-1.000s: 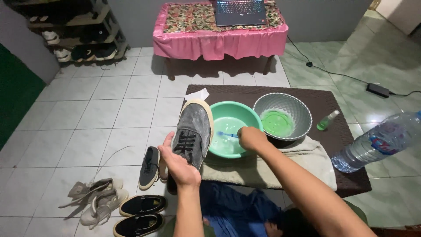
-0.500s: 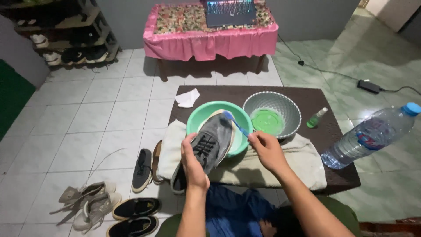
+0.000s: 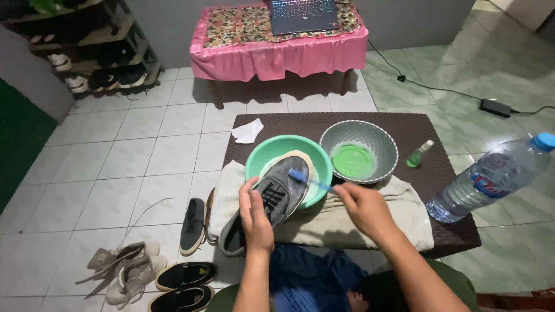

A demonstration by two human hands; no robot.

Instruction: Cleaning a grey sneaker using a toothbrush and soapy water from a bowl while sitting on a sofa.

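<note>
My left hand is wrapped around the middle of a grey shoe, fingers closed over its laces, holding it tilted with the toe resting over the rim of the green basin and the heel hanging toward me. My right hand pinches a blue toothbrush, its head lying on the shoe's toe. The basin stands on a beige towel spread across the dark surface. Just beside the basin sits a grey bowl holding green liquid, and near that a small green bottle. A clear water bottle lies at the right edge. A white tissue lies at the far left corner. Other shoes lie on the floor.
</note>
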